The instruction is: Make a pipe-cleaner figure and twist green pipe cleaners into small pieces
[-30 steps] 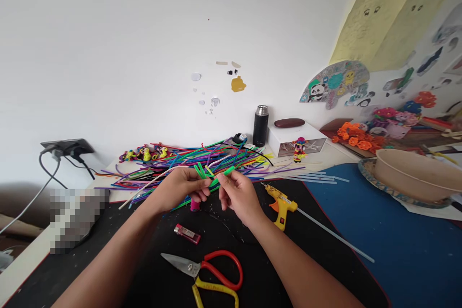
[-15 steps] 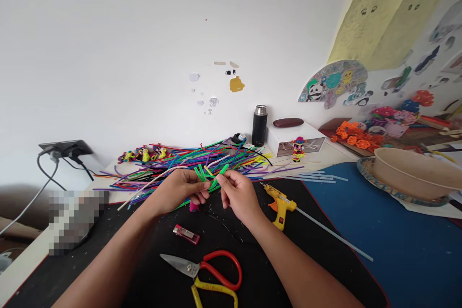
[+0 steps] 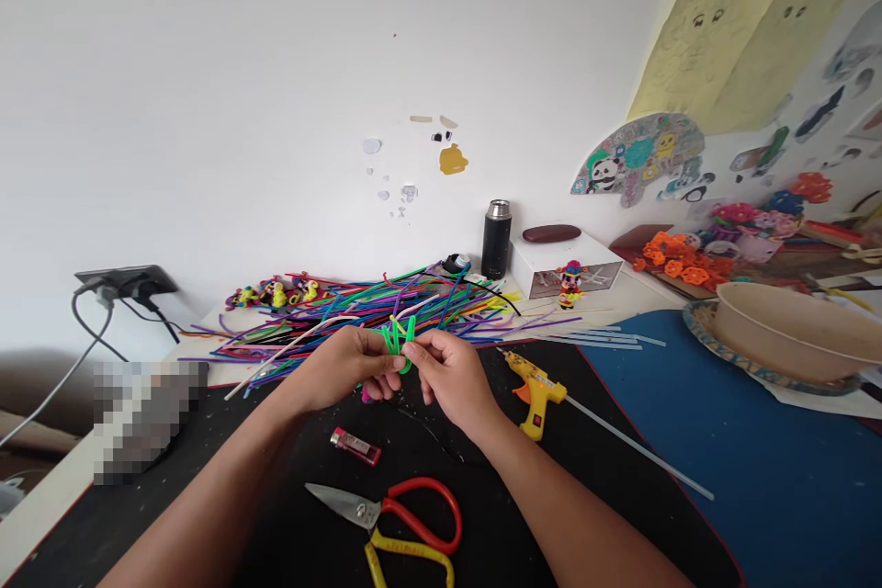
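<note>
Both my hands meet above the black mat (image 3: 289, 524), pinching a small bundle of bent green pipe cleaners (image 3: 398, 340). My left hand (image 3: 341, 367) grips the bundle from the left with closed fingers. My right hand (image 3: 447, 375) pinches the free green end, folded up against the bundle. A small pink piece (image 3: 367, 396) peeks out under my left hand. Behind my hands lies a big pile of coloured pipe cleaners (image 3: 372, 305).
Red-handled scissors (image 3: 406, 513) and a pink lighter (image 3: 356, 446) lie near me on the mat. A yellow glue gun (image 3: 534, 388) sits right of my hands. A black flask (image 3: 497, 240), a white box (image 3: 565, 268), a beige bowl (image 3: 792, 331) and small figures (image 3: 276, 294) stand farther back.
My right hand has bent the green end from pointing out to the right up and in toward the bundle, closing the gap to my left hand.
</note>
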The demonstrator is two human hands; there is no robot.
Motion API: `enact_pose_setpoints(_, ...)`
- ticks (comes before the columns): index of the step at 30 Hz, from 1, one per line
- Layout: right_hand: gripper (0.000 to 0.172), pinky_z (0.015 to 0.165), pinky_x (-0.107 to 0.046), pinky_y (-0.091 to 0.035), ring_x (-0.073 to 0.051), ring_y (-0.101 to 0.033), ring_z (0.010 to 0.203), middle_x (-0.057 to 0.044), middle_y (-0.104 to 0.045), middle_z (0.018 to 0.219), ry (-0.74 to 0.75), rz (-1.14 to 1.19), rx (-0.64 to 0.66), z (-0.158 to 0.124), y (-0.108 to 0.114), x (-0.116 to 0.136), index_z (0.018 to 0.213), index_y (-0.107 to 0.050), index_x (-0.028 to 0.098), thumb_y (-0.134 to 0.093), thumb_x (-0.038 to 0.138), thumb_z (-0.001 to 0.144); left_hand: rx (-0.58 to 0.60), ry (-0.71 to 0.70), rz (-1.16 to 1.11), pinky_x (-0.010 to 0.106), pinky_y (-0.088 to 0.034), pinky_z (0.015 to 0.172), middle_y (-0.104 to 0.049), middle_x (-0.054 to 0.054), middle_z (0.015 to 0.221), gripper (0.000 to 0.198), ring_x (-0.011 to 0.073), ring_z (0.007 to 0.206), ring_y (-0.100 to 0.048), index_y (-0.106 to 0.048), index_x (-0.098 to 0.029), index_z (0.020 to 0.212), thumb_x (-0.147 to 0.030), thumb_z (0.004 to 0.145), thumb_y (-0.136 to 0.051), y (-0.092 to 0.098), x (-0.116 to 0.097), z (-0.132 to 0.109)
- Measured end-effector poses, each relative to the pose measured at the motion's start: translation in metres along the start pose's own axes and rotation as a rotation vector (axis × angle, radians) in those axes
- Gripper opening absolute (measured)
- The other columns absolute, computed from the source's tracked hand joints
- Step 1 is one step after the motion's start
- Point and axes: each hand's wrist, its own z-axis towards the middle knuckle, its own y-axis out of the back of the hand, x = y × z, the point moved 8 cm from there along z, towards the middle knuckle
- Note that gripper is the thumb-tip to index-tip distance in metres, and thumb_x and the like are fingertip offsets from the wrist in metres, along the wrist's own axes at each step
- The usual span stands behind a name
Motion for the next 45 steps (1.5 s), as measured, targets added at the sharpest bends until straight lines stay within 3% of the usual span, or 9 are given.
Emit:
enact_pose_setpoints(10, 0.034, 0.043, -0.023, -0.035, -0.01, -0.046, 0.038, 0.009, -0.051, 0.05, 0.002, 0.031, 0.002, -0.002, 0.0, 0.008, 0.083, -0.065, 0.021, -0.068, 0.053, 0.093, 0.012, -0.022, -0.037, 0.028, -0.057, 0.061, -0.076, 0.008, 0.064, 0.044, 0.0185, 0.059, -0.07, -0.076, -0.016, 0.064, -0.057, 0.065, -0.091, 0.001, 0.0, 0.001)
enact_pose_setpoints(33, 0.045, 0.039, -0.021, -0.029, -0.009, -0.049, 0.038, 0.007, -0.056, 0.054, -0.093, 0.219, -0.059, 0.001, 0.003, -0.007, 0.079, -0.055, 0.022, -0.072, 0.062, 0.089, -0.01, -0.019, -0.077, 0.028, -0.055, 0.058, -0.076, 0.01, 0.064, 0.048, 0.018, 0.055, -0.068, -0.075, -0.014, 0.065, -0.058, 0.064, -0.093, 0.003, 0.001, 0.002)
enact_pose_setpoints(40, 0.043, 0.041, -0.022, -0.036, -0.01, -0.048, 0.039, 0.007, -0.052, 0.051, -0.043, 0.11, -0.053, 0.001, 0.003, -0.001, 0.076, -0.059, 0.022, -0.07, 0.061, 0.09, -0.008, -0.014, -0.062, 0.029, -0.055, 0.059, -0.076, 0.009, 0.064, 0.046, 0.0188, 0.056, -0.069, -0.075, -0.015, 0.063, -0.057, 0.063, -0.093, 0.002, 0.0, 0.001)
enact_pose_setpoints(45, 0.044, 0.042, -0.022, -0.035, -0.01, -0.048, 0.04, 0.007, -0.051, 0.05, -0.023, 0.035, -0.042, -0.001, 0.002, 0.003, 0.071, -0.059, 0.022, -0.069, 0.059, 0.093, 0.0, -0.001, -0.035, 0.028, -0.055, 0.059, -0.077, 0.009, 0.065, 0.045, 0.0188, 0.057, -0.07, -0.076, -0.015, 0.065, -0.057, 0.064, -0.092, 0.001, 0.0, 0.001)
